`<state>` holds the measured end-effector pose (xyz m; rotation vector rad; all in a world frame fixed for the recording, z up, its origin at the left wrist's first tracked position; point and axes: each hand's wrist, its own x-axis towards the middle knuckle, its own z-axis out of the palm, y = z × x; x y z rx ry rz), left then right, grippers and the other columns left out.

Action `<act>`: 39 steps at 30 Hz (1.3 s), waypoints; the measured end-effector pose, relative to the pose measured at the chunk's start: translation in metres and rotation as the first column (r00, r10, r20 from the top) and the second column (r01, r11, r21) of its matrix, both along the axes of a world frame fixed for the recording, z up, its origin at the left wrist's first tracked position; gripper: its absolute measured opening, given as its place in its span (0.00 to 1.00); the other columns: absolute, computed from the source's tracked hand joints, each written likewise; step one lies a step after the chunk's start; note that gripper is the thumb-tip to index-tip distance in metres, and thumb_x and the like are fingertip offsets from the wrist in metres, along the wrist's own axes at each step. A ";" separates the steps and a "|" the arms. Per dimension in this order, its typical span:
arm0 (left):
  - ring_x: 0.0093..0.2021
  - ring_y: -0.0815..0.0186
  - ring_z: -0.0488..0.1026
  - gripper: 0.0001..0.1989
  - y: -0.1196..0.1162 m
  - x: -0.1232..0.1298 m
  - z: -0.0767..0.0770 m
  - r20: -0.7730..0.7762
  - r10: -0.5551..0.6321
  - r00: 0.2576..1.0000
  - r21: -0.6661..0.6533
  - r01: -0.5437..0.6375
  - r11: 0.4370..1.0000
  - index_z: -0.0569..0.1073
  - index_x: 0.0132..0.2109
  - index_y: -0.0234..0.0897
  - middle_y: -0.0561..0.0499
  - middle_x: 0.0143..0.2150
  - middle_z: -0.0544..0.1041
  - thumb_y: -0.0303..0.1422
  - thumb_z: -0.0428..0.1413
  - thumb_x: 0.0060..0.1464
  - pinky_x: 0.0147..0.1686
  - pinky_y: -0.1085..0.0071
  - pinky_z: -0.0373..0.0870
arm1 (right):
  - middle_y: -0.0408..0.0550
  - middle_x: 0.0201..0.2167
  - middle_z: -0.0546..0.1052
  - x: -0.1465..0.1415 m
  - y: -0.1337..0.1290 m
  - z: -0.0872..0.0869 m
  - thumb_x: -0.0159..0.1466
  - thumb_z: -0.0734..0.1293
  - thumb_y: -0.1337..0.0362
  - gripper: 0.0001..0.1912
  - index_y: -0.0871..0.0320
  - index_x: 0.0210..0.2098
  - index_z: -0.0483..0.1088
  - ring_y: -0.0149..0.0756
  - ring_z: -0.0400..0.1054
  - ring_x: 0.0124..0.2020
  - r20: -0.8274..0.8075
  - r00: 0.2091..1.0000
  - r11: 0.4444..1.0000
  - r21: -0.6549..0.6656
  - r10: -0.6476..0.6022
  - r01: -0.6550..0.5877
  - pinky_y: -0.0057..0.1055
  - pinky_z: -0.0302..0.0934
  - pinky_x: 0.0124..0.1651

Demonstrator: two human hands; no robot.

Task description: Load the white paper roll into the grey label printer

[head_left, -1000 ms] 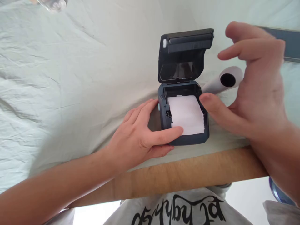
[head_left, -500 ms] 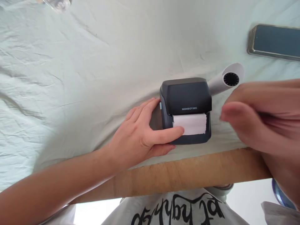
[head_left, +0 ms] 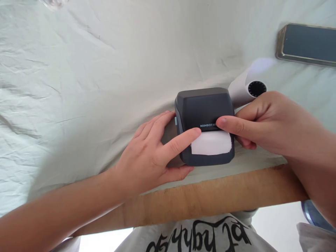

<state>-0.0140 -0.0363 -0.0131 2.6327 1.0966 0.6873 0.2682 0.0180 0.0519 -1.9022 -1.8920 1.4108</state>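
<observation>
A black label printer (head_left: 204,108) marked NIIMBOT stands on the cloth, its lid down. A white paper strip (head_left: 211,143) lies over its lower front. My left hand (head_left: 154,150) grips the printer's left side, with one finger reaching onto the front by the lid's lower edge and the top of the strip. At the right side, my right hand (head_left: 259,122) holds the printer, thumb on the lid beside the lettering and the other fingers curled around its side, partly hidden.
A white cylinder (head_left: 238,89) with a dark slotted end lies behind my right hand. The phone (head_left: 309,43) is at the far right. A clear object (head_left: 54,3) is cut off at the top left. The wooden table edge (head_left: 210,194) runs in front of me, below the pale cloth (head_left: 105,70).
My right hand has moved left from beside the printer onto its right side and lid. My left finger has shifted up from the paper strip toward the lid's edge.
</observation>
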 end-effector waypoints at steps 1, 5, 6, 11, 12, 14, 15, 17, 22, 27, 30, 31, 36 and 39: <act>0.76 0.37 0.76 0.33 0.000 0.000 0.001 -0.003 0.000 1.000 -0.002 0.000 1.000 0.66 0.78 0.49 0.31 0.77 0.73 0.47 0.64 0.72 0.68 0.39 0.80 | 0.47 0.10 0.62 0.000 0.001 0.000 0.63 0.72 0.30 0.43 0.56 0.08 0.64 0.25 0.52 0.12 0.026 1.000 1.000 -0.012 -0.017 0.017 0.29 0.42 0.16; 0.74 0.40 0.77 0.32 0.000 0.002 0.005 -0.023 0.014 1.000 0.017 -0.014 1.000 0.65 0.76 0.49 0.30 0.75 0.74 0.43 0.63 0.72 0.66 0.41 0.82 | 0.45 0.09 0.61 -0.001 0.001 -0.001 0.66 0.75 0.42 0.40 0.56 0.08 0.62 0.22 0.49 0.12 0.013 0.998 0.998 -0.015 -0.055 0.056 0.29 0.40 0.17; 0.74 0.41 0.77 0.31 0.000 0.003 0.005 -0.031 0.021 0.999 0.017 -0.021 1.000 0.65 0.76 0.49 0.31 0.75 0.74 0.43 0.62 0.72 0.66 0.41 0.82 | 0.45 0.09 0.61 -0.001 0.000 -0.002 0.66 0.75 0.43 0.39 0.56 0.08 0.61 0.22 0.49 0.12 -0.019 0.999 0.999 -0.011 -0.043 0.043 0.30 0.39 0.17; 0.72 0.38 0.78 0.31 -0.001 0.006 0.004 -0.013 0.032 0.999 0.014 -0.032 0.999 0.66 0.75 0.47 0.30 0.74 0.74 0.42 0.63 0.70 0.65 0.40 0.82 | 0.44 0.10 0.61 0.000 -0.003 -0.005 0.67 0.75 0.42 0.40 0.56 0.09 0.61 0.23 0.49 0.13 -0.095 0.995 0.999 0.024 -0.022 0.024 0.30 0.38 0.17; 0.72 0.38 0.78 0.31 -0.001 0.006 0.004 -0.010 0.033 0.999 0.012 -0.033 0.999 0.66 0.75 0.47 0.30 0.74 0.73 0.42 0.64 0.70 0.66 0.40 0.81 | 0.44 0.10 0.62 0.000 -0.002 -0.005 0.68 0.75 0.42 0.40 0.57 0.10 0.61 0.23 0.49 0.13 -0.084 0.996 0.999 0.021 -0.027 0.029 0.30 0.39 0.17; 0.73 0.39 0.78 0.32 -0.001 0.006 0.004 -0.017 0.034 0.999 0.007 -0.034 0.999 0.66 0.75 0.48 0.30 0.75 0.73 0.42 0.64 0.69 0.67 0.40 0.81 | 0.43 0.10 0.61 -0.001 -0.002 -0.004 0.70 0.76 0.45 0.41 0.57 0.10 0.60 0.22 0.49 0.13 -0.043 0.999 0.999 -0.015 -0.032 0.031 0.30 0.39 0.18; 0.73 0.39 0.77 0.33 -0.001 0.006 0.003 -0.023 0.034 0.999 0.007 -0.034 0.999 0.65 0.75 0.48 0.31 0.75 0.73 0.43 0.64 0.69 0.67 0.41 0.81 | 0.43 0.10 0.60 -0.002 -0.001 -0.003 0.70 0.76 0.46 0.41 0.57 0.10 0.59 0.21 0.48 0.13 -0.029 0.999 0.999 -0.036 -0.032 0.030 0.30 0.39 0.18; 0.73 0.39 0.77 0.34 -0.001 0.005 0.003 -0.031 0.033 0.999 0.007 -0.032 0.999 0.65 0.75 0.49 0.31 0.75 0.73 0.43 0.65 0.69 0.66 0.41 0.81 | 0.42 0.10 0.58 -0.004 0.000 -0.003 0.70 0.76 0.47 0.41 0.57 0.09 0.57 0.21 0.46 0.13 -0.039 0.999 0.999 -0.036 -0.033 0.031 0.30 0.37 0.18; 0.74 0.37 0.78 0.33 0.000 0.003 0.001 -0.020 0.019 1.000 0.037 -0.018 0.999 0.62 0.78 0.47 0.29 0.75 0.73 0.45 0.61 0.73 0.65 0.39 0.82 | 0.41 0.10 0.55 -0.007 0.003 -0.003 0.70 0.74 0.47 0.41 0.56 0.10 0.54 0.22 0.45 0.13 -0.080 0.997 1.000 0.018 0.021 -0.020 0.30 0.37 0.17; 0.75 0.38 0.79 0.47 0.001 0.004 -0.001 0.011 0.066 0.998 -0.003 -0.066 0.998 0.47 0.87 0.37 0.27 0.75 0.76 0.58 0.52 0.77 0.70 0.39 0.82 | 0.40 0.13 0.49 -0.010 0.002 0.001 0.74 0.72 0.45 0.44 0.56 0.14 0.46 0.21 0.40 0.15 0.099 0.994 0.999 -0.033 0.038 -0.034 0.32 0.36 0.18; 0.77 0.36 0.77 0.48 0.003 0.003 0.000 -0.029 0.069 0.997 -0.025 -0.070 0.997 0.48 0.88 0.37 0.28 0.76 0.76 0.61 0.51 0.77 0.73 0.39 0.81 | 0.40 0.15 0.46 -0.008 0.000 -0.001 0.76 0.67 0.38 0.45 0.55 0.15 0.45 0.22 0.39 0.16 0.174 0.980 0.995 -0.012 0.098 -0.098 0.34 0.35 0.19; 0.77 0.35 0.77 0.48 0.003 0.002 0.002 -0.055 0.051 0.997 -0.030 -0.053 0.998 0.50 0.87 0.35 0.26 0.76 0.76 0.60 0.52 0.77 0.73 0.39 0.80 | 0.40 0.15 0.46 -0.007 -0.001 -0.002 0.76 0.65 0.34 0.45 0.55 0.15 0.45 0.23 0.39 0.16 0.178 0.976 0.991 0.022 0.127 -0.133 0.34 0.35 0.19; 0.72 0.34 0.81 0.46 -0.001 -0.001 0.010 -0.146 0.002 0.989 0.041 0.004 0.999 0.54 0.84 0.23 0.20 0.72 0.79 0.53 0.58 0.77 0.68 0.42 0.85 | 0.46 0.14 0.60 -0.002 -0.003 -0.008 0.74 0.54 0.27 0.42 0.53 0.17 0.53 0.28 0.53 0.16 0.157 0.963 0.945 0.212 0.219 -0.249 0.35 0.44 0.20; 0.70 0.35 0.83 0.44 -0.005 0.001 0.012 -0.149 0.016 0.989 0.063 -0.006 0.998 0.55 0.83 0.22 0.21 0.70 0.81 0.49 0.58 0.77 0.66 0.44 0.86 | 0.47 0.17 0.69 -0.002 -0.003 -0.008 0.74 0.55 0.36 0.35 0.54 0.20 0.60 0.30 0.60 0.18 0.139 0.963 0.928 0.265 0.231 -0.261 0.34 0.48 0.22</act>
